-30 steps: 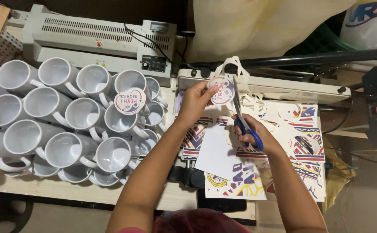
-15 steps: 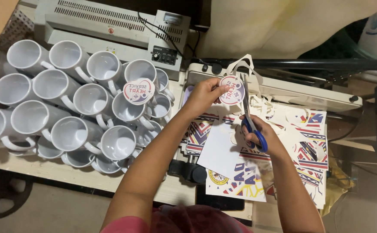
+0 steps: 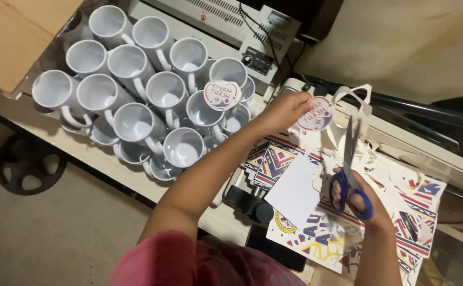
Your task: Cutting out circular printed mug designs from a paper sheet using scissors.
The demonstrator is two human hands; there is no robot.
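Observation:
My left hand (image 3: 283,111) pinches a round printed paper cut-out (image 3: 315,114) with a loose white offcut strip (image 3: 354,96) curling off it. My right hand (image 3: 366,204) grips blue-handled scissors (image 3: 349,169), blades pointing up toward the cut-out. A second round printed cut-out (image 3: 222,95) rests on top of the white mugs (image 3: 130,98) stacked to the left. Printed sheets (image 3: 316,233) with colourful patterns lie under both hands.
A white laminator-like machine (image 3: 226,21) sits behind the mugs. A cardboard box (image 3: 14,37) stands at the far left. A black device (image 3: 250,203) lies by the table's front edge. Paper scraps (image 3: 390,169) litter the right. A long white machine (image 3: 427,153) runs along the right.
The view has tilted and moved closer. My left hand still holds the round cut-out, and the scissors have drawn slightly away below it with the offcut hanging free.

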